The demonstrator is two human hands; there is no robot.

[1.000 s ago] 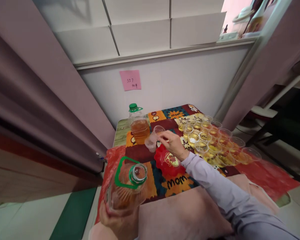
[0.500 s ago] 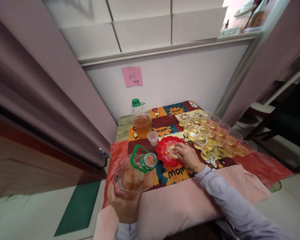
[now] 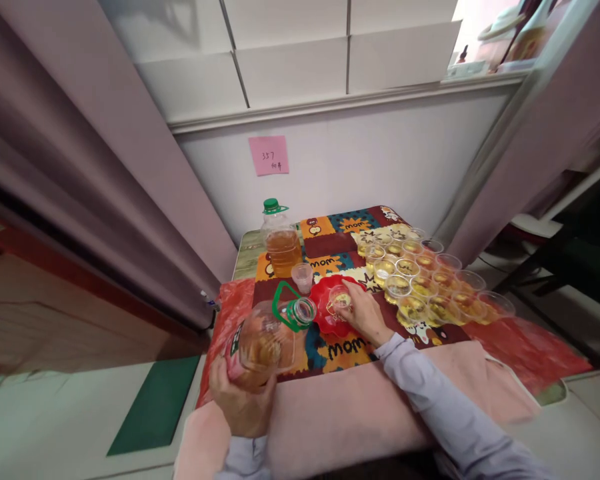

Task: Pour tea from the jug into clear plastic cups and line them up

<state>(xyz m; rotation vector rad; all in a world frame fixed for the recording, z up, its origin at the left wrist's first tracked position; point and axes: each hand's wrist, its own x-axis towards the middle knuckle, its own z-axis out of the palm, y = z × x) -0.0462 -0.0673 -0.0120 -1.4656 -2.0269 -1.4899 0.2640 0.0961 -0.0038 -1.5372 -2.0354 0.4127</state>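
My left hand (image 3: 243, 400) is closed around the lower part of a clear plastic jug (image 3: 267, 340) with a green handle. The jug leans to the right, its uncapped mouth beside the red scalloped plate (image 3: 325, 323). Over that plate my right hand (image 3: 364, 310) grips a small clear plastic cup (image 3: 341, 298) by its side; a little yellowish liquid seems to be in it. Just left of the plate stands a stack of clear cups (image 3: 303, 277). Behind it is a second jug (image 3: 283, 250), capped in green and partly filled with amber liquid.
Rows of clear cups with yellow liquid (image 3: 420, 277) cover the right side of the patterned mat (image 3: 330, 243). A pink cloth (image 3: 340, 413) lies along the front edge, and red plastic sheeting (image 3: 230, 313) shows at both sides. A white wall (image 3: 340, 153) rises behind.
The jug in my left hand has tipped further right, its mouth now closer to the cup. My right hand and the cup have shifted slightly left over the plate.
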